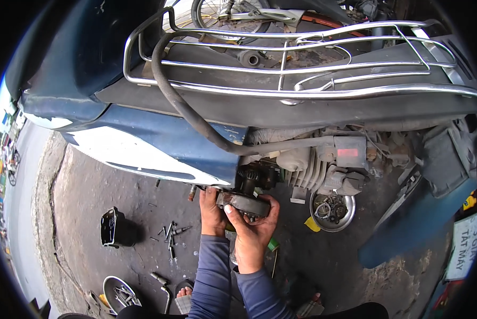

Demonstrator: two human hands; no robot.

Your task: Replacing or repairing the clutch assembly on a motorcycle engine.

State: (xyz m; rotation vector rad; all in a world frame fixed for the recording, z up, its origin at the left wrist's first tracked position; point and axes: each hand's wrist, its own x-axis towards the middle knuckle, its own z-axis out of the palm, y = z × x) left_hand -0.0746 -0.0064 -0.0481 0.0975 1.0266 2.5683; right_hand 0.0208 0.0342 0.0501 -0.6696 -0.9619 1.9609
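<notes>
Blue long sleeves rising from the lower edge, mid-frame, both forearms close together and running up to the centre of the frame. Left hand [212, 211] wrapped around the left end of a dark, rounded metal engine part [243, 203], fingers curled over its top; right hand [253, 229] cupping the same part from below and the right, thumb pressed on its near face. Both hands clamped on it, almost touching each other. Part sitting just under the exposed grey finned engine [307, 167] of a blue-and-white motorbike [158, 143] lying across the upper half of the frame, right against the black geared opening above it. Probably heavy for its size, rigid cast metal, likely greasy and so slippery under bare skin; best gripped by the outer rim with a palm underneath, as now, rather than by the face alone. Chrome tube luggage rack [302, 64] along the upper frame, with a thick black rubber hose [196, 117] looping down from it toward the engine. Round steel bowl of small parts [332, 211] right of the hands; scattered bolts and tools [170, 236] and a black plastic tub [112, 227] on the stained concrete at lower left.
</notes>
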